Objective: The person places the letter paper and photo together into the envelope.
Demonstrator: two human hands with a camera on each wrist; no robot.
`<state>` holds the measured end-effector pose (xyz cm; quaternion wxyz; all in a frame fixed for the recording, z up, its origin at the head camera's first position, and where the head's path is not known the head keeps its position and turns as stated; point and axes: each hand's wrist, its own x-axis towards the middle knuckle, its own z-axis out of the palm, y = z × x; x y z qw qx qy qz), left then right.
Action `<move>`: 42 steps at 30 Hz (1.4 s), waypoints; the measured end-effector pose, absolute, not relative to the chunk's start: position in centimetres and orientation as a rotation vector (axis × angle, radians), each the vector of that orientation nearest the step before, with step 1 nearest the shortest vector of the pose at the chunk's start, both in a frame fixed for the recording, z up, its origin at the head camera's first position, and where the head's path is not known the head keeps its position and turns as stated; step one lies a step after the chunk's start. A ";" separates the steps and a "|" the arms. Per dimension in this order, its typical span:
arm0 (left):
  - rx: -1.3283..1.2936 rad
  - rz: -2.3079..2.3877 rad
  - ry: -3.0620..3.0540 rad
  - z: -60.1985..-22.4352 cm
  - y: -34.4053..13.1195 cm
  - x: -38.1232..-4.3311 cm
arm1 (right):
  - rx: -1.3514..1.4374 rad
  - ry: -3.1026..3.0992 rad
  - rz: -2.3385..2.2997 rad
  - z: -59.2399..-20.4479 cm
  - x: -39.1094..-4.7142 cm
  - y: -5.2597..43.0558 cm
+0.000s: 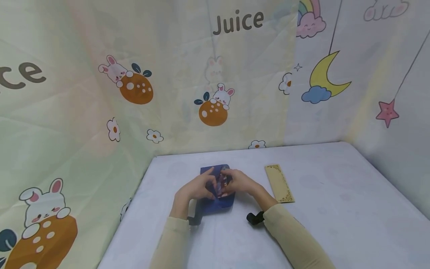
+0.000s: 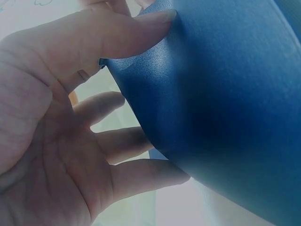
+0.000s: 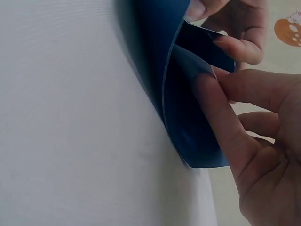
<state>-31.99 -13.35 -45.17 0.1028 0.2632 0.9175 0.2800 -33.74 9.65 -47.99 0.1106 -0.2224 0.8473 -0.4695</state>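
Observation:
A dark blue folded booklet (image 1: 218,204) with rounded corners lies opened between my hands, with a colourful printed picture (image 1: 220,185) at its middle. My left hand (image 1: 198,186) grips the left part of it. In the left wrist view the thumb (image 2: 146,35) presses on the blue sheet (image 2: 225,103), while the other fingers extend along its edge and behind it. From the right, my right hand (image 1: 241,182) pinches an inner leaf (image 3: 192,63) between thumb and forefinger. The right wrist view shows the blue cover (image 3: 153,37) bowed beside that leaf, and the left fingers beyond.
A beige strip (image 1: 279,183) with ornate corner patterns lies on the white table (image 1: 336,209), right of the booklet. A black device (image 1: 255,218) sits at the right wrist. Printed cloth (image 1: 181,93) hangs behind the table and at its sides.

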 end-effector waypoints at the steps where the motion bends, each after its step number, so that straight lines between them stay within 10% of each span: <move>1: 0.779 0.827 2.708 -45.2 -13.4 -32.0 | -0.667 2.520 -1.363 -48.0 -33.7 9.6; 42: 0.760 0.846 2.695 -45.4 -13.5 -32.0 | -0.574 2.495 -1.466 -48.8 -32.8 7.9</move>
